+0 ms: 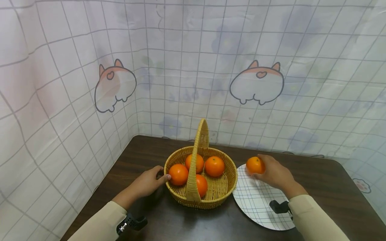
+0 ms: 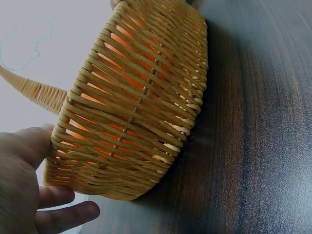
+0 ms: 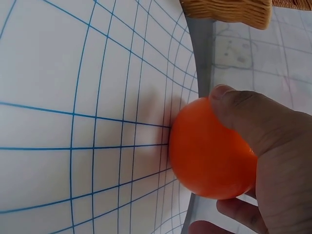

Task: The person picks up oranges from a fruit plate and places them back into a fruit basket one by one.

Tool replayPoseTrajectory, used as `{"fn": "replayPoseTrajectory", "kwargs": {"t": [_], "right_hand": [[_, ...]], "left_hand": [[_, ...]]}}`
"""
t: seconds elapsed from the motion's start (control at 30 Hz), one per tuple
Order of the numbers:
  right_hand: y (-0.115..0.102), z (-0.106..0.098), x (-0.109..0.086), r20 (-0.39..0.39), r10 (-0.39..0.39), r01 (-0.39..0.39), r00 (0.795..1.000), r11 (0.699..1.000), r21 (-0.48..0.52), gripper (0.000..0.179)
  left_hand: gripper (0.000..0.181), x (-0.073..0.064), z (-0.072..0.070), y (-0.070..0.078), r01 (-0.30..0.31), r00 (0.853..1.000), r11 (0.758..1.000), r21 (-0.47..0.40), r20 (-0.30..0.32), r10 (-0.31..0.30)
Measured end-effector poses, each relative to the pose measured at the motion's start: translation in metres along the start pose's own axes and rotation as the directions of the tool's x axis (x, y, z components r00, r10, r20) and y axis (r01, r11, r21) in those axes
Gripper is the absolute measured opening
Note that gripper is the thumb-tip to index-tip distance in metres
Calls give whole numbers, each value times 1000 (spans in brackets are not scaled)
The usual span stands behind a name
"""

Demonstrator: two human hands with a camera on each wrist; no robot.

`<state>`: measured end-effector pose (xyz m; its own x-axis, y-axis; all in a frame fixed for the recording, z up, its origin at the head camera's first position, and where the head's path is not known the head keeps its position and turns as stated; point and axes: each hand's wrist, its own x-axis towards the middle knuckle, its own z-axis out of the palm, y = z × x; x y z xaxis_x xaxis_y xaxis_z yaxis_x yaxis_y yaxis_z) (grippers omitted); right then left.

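My left hand (image 1: 147, 182) pinches the left rim of a yellow wicker basket (image 1: 208, 202), thumb over the edge and fingers outside. In the left wrist view, the basket's woven side (image 2: 131, 107) shows orange fruit through its gaps. Several oranges (image 1: 215, 166) lie inside, partly behind the tall arched handle (image 1: 193, 167). Over at the right, my right hand (image 1: 275, 172) grips a single orange (image 1: 254, 165) between thumb and fingers. That orange is at the far edge of a round white plate with blue grid lines (image 1: 256, 201); whether it touches the plate I cannot tell.
Basket and plate stand side by side on a dark brown wooden table (image 1: 126, 164), the plate's left edge close to the basket. Behind and on both sides hangs a white grid-patterned cloth (image 1: 187, 73) with cartoon animal prints.
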<state>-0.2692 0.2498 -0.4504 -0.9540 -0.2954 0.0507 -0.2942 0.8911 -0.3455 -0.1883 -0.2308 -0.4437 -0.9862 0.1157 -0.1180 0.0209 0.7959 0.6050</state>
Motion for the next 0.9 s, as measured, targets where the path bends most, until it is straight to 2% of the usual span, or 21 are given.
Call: {"fn": "replayPoseTrajectory", "kwargs": {"t": [0.63,0.9], "right_hand": [[2,2,-1,-18,-3,3,1000,1000,3,84],[-7,-5,-6,-28,-15,16,999,1000,17,84]], "left_hand": [[53,-2,-1,3,6,1000,1000,1,-1,-6],[54,-1,-1,2,7,1000,1000,0,1,-7]]}}
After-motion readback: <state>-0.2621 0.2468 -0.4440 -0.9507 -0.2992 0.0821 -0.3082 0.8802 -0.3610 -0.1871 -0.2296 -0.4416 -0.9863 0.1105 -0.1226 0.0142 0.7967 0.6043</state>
